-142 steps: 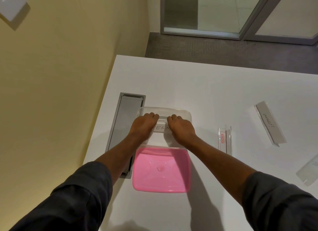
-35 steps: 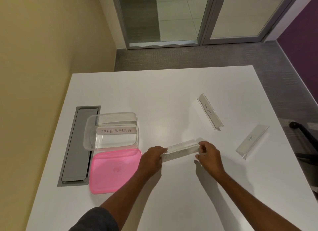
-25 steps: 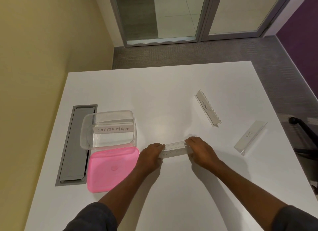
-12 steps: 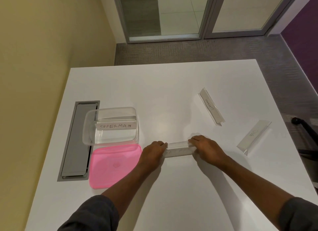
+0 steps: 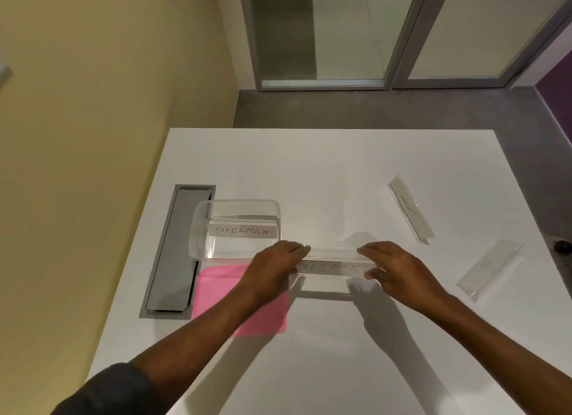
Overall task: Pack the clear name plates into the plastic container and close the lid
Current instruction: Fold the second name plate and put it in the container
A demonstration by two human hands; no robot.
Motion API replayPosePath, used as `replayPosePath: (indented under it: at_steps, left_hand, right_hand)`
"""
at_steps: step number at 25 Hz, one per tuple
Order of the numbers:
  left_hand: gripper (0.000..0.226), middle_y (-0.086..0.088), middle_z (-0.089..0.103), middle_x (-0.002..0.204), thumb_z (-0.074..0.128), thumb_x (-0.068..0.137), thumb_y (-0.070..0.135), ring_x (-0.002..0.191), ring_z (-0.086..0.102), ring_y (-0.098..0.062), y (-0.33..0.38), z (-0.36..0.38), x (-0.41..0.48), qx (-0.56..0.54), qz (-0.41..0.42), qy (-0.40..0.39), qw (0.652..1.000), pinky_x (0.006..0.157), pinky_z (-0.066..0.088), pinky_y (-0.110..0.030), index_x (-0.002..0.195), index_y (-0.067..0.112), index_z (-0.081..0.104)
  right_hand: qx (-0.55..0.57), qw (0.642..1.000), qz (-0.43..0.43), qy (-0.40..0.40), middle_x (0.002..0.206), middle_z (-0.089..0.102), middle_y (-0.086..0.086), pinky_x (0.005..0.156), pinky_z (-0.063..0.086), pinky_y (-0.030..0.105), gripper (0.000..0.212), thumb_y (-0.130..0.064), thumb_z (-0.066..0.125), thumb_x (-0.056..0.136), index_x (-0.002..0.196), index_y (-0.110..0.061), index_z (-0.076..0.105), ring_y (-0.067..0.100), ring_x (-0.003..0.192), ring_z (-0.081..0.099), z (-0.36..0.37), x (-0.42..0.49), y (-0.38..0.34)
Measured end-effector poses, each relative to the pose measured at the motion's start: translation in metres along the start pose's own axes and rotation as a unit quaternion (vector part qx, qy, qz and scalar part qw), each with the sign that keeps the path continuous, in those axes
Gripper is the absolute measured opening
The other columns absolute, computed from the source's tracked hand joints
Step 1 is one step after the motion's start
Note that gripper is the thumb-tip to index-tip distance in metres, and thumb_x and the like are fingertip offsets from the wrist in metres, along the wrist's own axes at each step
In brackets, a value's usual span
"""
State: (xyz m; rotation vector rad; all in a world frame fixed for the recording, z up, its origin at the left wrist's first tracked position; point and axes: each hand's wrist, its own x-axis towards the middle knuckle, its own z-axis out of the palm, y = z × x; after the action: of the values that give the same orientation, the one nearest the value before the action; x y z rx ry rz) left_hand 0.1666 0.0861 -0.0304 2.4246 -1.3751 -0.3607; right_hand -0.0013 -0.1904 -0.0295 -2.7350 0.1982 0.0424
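A clear name plate lettered BATMAN [image 5: 332, 264] is held level a little above the table, its left end in my left hand [image 5: 274, 267] and its right end in my right hand [image 5: 391, 267]. It hangs just right of the clear plastic container [image 5: 198, 229], which stands open with a SUPERMAN name plate [image 5: 242, 230] inside. The pink lid [image 5: 216, 294] lies flat in front of the container, partly under my left forearm. Two more name plates lie on the table to the right, one slanted [image 5: 410, 210] and one nearer the edge [image 5: 489, 267].
The white table [image 5: 309, 173] has a grey cable hatch [image 5: 176, 253] set into it left of the container. A yellow wall runs along the left side. Grey carpet and glass doors lie beyond the far edge.
Both hands have lifted the BATMAN plate off the table and carried it left toward the container. The container, lid and other plates have stayed put.
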Motion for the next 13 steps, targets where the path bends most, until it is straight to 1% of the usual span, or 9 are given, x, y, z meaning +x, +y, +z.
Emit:
replayPosePath:
  at_steps: [3,6,8,10,13]
  left_hand:
    - [0.061,-0.002,0.068,0.145,0.076,0.091,0.004,0.132,0.063,-0.026,-0.029,-0.031,-0.014,0.012,-0.019,0.017,1.000,0.092,0.063,-0.043,0.148,0.020,0.061]
    - [0.059,-0.004,0.071,0.139,0.081,0.087,0.005,0.127,0.067,-0.028,-0.065,-0.060,-0.029,0.018,-0.028,0.026,0.999,0.089,0.062,-0.041,0.142,0.019,0.066]
    - [0.058,-0.003,0.072,0.139,0.082,0.086,0.006,0.127,0.067,-0.028,-0.092,-0.077,-0.037,0.027,-0.046,0.026,0.998,0.093,0.062,-0.043,0.140,0.018,0.067]
    - [0.056,-0.002,0.070,0.140,0.082,0.087,0.008,0.129,0.066,-0.027,-0.116,-0.091,-0.042,0.036,-0.056,0.012,0.998,0.097,0.062,-0.044,0.140,0.018,0.067]
    - [0.054,-0.003,0.071,0.136,0.082,0.087,0.008,0.124,0.067,-0.027,-0.144,-0.102,-0.045,0.050,-0.045,-0.028,0.997,0.094,0.061,-0.045,0.138,0.014,0.068]
  right_hand:
    - [-0.002,0.999,-0.038,0.005,0.132,0.074,0.003,0.082,0.066,0.041,0.051,-0.016,0.090,0.085,0.133,-0.016,0.073,0.025,0.121,0.069,-0.006,0.027,-0.033]
    - [0.005,0.998,-0.066,0.000,0.133,0.071,0.002,0.081,0.065,0.044,0.049,-0.020,0.085,0.090,0.137,-0.016,0.070,0.024,0.124,0.065,-0.002,0.060,-0.068]
    - [0.018,0.996,-0.083,0.000,0.132,0.069,0.002,0.078,0.063,0.045,0.053,-0.019,0.083,0.090,0.141,-0.017,0.066,0.025,0.122,0.064,0.005,0.081,-0.091]
    - [0.028,0.995,-0.095,-0.016,0.133,0.067,0.001,0.076,0.061,0.045,0.060,-0.014,0.079,0.092,0.147,-0.019,0.058,0.024,0.120,0.061,0.015,0.102,-0.112]
    - [0.005,0.993,-0.104,-0.055,0.133,0.063,0.001,0.079,0.059,0.046,0.062,-0.008,0.073,0.093,0.150,-0.020,0.053,0.025,0.118,0.058,0.029,0.133,-0.137]
